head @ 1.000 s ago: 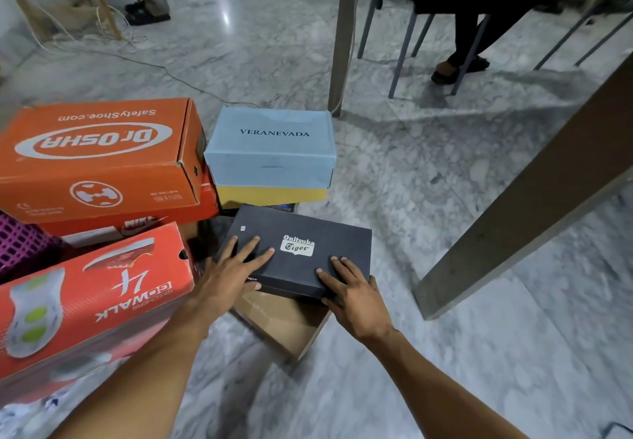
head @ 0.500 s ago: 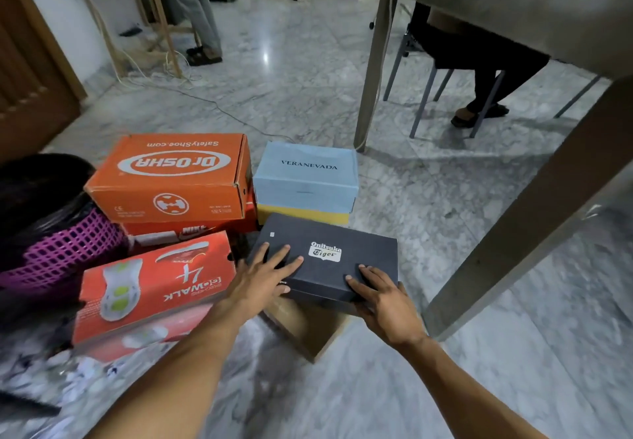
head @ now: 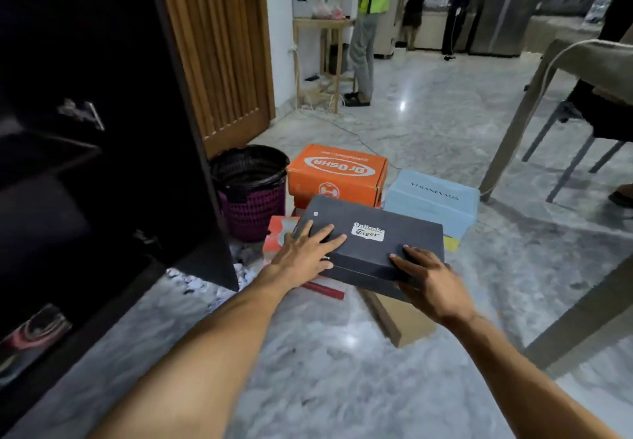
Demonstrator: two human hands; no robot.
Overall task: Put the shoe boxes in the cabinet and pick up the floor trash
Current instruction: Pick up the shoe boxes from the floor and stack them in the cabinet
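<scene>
A black Onitsuka Tiger shoe box [head: 376, 240] is lifted above the floor, held between both hands. My left hand [head: 305, 253] grips its near left corner, fingers spread over the lid. My right hand [head: 428, 277] grips the near right edge, fingers on top and thumb below. Behind it sit an orange Dr.Osha box [head: 337, 173] and a light blue Veranevada box [head: 433, 198]. A red box [head: 279, 233] peeks out under the black one. A flat brown box [head: 400, 318] lies on the floor below. Crumpled white paper trash [head: 239, 272] lies by the dark open cabinet [head: 102, 164] at left.
A purple basket with a black liner [head: 251, 188] stands beside the cabinet. A wooden door [head: 219, 44] is behind it. A table leg [head: 513, 123] and chair [head: 582, 130] are at the right. People stand far back. Marble floor [head: 342, 387] stretches in front.
The black box has been lifted off the brown box and carried up and left. My view has risen and swung left, bringing the open cabinet into sight.
</scene>
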